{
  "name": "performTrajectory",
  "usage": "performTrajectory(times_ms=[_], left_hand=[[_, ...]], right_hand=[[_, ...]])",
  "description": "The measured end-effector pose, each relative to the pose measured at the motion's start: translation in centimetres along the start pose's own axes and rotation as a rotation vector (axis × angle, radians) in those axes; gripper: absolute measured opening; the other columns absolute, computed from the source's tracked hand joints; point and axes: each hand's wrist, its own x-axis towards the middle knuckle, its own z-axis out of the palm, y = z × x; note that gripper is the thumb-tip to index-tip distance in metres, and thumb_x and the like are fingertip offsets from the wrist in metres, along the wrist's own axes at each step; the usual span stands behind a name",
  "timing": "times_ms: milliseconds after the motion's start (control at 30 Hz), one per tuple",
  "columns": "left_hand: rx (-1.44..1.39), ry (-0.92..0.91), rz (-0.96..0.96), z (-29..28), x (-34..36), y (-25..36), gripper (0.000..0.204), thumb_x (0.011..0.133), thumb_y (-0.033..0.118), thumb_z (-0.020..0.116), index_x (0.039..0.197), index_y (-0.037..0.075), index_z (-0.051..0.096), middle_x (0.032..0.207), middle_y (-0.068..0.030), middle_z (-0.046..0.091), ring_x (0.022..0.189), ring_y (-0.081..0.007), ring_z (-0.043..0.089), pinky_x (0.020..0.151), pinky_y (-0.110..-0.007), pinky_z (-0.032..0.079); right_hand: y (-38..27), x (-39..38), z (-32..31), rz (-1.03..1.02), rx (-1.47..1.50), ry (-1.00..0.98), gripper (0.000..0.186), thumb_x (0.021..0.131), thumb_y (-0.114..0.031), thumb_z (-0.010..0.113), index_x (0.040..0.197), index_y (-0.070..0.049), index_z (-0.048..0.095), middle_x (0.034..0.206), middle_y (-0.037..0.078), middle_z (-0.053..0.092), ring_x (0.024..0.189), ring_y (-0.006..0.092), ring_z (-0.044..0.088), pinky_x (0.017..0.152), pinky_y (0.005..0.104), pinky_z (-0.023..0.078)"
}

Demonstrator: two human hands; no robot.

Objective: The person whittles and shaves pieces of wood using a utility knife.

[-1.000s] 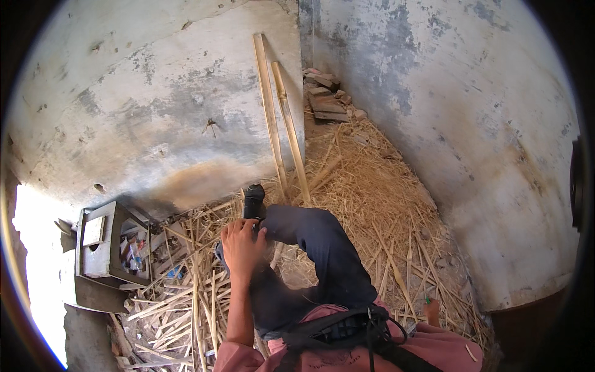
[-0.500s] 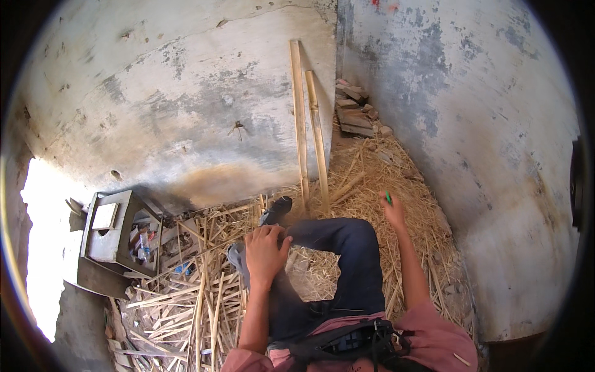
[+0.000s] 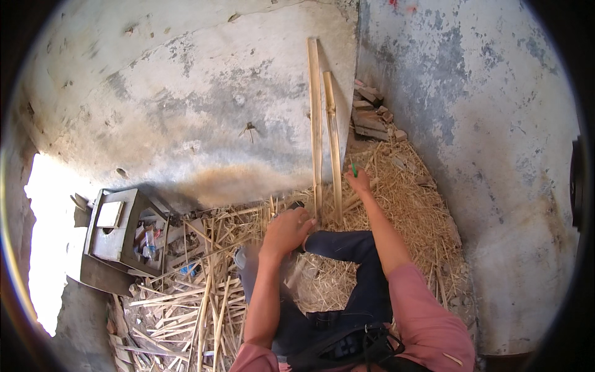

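My right hand (image 3: 358, 180) is closed around a small green object (image 3: 354, 169), whose kind I cannot make out. It is held out above the straw, beside the lower ends of two split bamboo strips. The longer bamboo strip (image 3: 315, 118) and the shorter bamboo strip (image 3: 333, 136) lean upright against the wall. My left hand (image 3: 287, 231) hovers over my bent leg near a dark shoe (image 3: 296, 205), fingers bent down and thumb apart, with nothing visible in it. The undersides of its fingers are hidden.
Loose bamboo slats (image 3: 180, 316) cover the floor at left, and straw-like shavings (image 3: 409, 211) lie at right. A worn wooden cabinet (image 3: 118, 239) with litter inside stands by the bright opening. Bricks (image 3: 370, 121) are piled in the corner between peeling walls.
My right hand has swung left and farther away, toward the bamboo strips, with the green object. My left hand has shifted right and upward. The view has turned slightly left.
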Motion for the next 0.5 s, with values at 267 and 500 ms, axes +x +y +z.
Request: performTrajectory(times_ms=[267,500], left_hand=[[-0.085,-0.402,-0.167,2.9,-0.3,-1.6,0.047,0.1,0.043,0.072,0.127,0.004,0.073,0.104,-0.0231,0.079,0.103,-0.0401,0.075,0.09,-0.047,0.057],[-0.034,-0.433,-0.074,3.5,-0.2,-1.3,0.047,0.101,0.043,0.071,0.127,0.004,0.073,0.103,-0.024,0.079,0.1,-0.04,0.076,0.088,-0.046,0.058]], right_hand=[[3.0,4.7,3.9,-0.178,-0.152,0.108,0.035,0.099,-0.028,0.075,0.126,-0.006,0.073,0.103,0.015,0.072,0.096,0.0358,0.071,0.085,0.0507,0.054],[3.0,3.6,2.5,-0.242,-0.02,0.354,0.03,0.1,-0.029,0.074,0.112,-0.002,0.076,0.083,0.013,0.067,0.08,0.0319,0.063,0.077,0.0504,0.05]])
